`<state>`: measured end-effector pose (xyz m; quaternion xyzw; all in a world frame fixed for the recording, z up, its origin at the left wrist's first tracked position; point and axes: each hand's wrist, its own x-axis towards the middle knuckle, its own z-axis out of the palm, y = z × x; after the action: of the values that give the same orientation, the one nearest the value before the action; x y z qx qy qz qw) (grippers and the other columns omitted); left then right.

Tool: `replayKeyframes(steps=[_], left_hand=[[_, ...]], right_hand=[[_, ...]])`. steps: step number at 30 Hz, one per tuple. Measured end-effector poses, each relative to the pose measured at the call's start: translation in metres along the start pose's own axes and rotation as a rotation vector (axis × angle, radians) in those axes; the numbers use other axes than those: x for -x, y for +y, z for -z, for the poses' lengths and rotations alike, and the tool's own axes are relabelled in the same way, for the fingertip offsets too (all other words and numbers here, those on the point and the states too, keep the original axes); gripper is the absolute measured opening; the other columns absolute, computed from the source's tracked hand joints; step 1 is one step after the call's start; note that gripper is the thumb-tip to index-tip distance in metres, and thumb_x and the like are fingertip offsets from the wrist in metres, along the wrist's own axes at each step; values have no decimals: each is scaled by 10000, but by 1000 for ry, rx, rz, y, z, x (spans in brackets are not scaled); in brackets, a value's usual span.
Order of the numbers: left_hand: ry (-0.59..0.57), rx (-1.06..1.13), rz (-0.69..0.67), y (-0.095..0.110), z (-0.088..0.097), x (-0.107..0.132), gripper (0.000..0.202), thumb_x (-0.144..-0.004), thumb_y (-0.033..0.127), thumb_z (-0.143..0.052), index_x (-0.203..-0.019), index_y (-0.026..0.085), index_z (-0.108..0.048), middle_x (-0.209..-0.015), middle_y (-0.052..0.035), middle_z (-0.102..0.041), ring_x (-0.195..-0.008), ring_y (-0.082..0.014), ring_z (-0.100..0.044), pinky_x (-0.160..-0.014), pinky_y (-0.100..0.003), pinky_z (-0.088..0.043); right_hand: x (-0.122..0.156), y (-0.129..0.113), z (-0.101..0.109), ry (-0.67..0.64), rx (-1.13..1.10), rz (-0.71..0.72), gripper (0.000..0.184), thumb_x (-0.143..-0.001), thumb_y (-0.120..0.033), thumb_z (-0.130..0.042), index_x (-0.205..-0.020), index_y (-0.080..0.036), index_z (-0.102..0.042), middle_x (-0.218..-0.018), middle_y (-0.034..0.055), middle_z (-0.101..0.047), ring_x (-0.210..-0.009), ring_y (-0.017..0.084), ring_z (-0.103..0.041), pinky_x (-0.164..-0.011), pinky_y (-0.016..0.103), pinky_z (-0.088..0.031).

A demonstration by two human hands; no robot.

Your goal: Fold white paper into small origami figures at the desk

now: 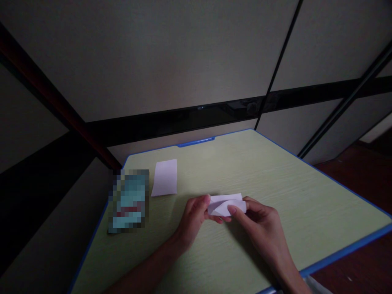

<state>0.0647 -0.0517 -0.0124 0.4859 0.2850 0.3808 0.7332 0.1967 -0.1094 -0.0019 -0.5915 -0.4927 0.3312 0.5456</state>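
A small folded piece of white paper (225,199) is held up between both hands, above the middle of the table. My left hand (196,212) grips its left end, thumb on top and fingers underneath. At the right end my right hand (260,218) pinches it, the thumb pressing on the near flap and the fingers behind. The near layer shows a slanted fold, and a second layer stands up behind it. Another white sheet of paper (165,177) lies flat on the table to the left, apart from both hands.
The pale wood-grain table (306,196) has a blue edge and a blue strip (196,142) at its far side. A blurred-out, blue-green flat object (130,202) lies at the left edge. Behind the table rise cabinet panels (171,61) with a glossy black band (183,121).
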Motion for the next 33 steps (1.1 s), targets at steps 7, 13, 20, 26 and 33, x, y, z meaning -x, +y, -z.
replayKeyframes(steps=[7, 13, 20, 26, 33], left_hand=[[106, -224, -41, 3, -11, 9, 440, -576, 181, -696, -977, 140, -521, -828, -73, -665, -727, -176, -624, -657, -255, -487], [231, -340, -217, 0, -12, 10, 202, -580, 136, -680, -738, 152, -556, -696, -14, -628, -662, -145, -603, -594, -203, -471], [214, -312, -156, 6, -7, 8, 74, -659, 170, -609, -610, 115, -601, -558, -4, -607, -540, -114, -555, -532, -195, -454], [165, -213, -95, 6, -13, 10, 95, -679, 198, -600, -708, 109, -614, -624, -25, -641, -572, -119, -579, -553, -205, -469], [212, -203, -113, 7, -18, 9, 91, -671, 187, -598, -623, 116, -568, -557, 0, -603, -501, -98, -551, -509, -194, -448]], right_hand=[[1, 0, -2, 29, -19, -10, 194, -704, -260, -594, -544, -159, -633, -567, 17, -576, -540, 150, -494, -520, 277, -377], [2, -1, -2, 1, -27, 11, 175, -722, -266, -584, -594, -158, -637, -594, 20, -589, -563, 162, -512, -533, 282, -386], [2, -6, -1, -69, -86, 147, 88, -711, -184, -611, -658, -205, -678, -750, 34, -635, -746, 190, -577, -666, 300, -429], [1, -7, -2, -49, -184, -3, 133, -703, -223, -610, -593, -159, -648, -626, 27, -622, -609, 161, -560, -578, 278, -425], [1, -4, -3, 5, -224, -140, 211, -642, -238, -635, -472, -156, -542, -490, -13, -576, -463, 111, -476, -470, 238, -358]])
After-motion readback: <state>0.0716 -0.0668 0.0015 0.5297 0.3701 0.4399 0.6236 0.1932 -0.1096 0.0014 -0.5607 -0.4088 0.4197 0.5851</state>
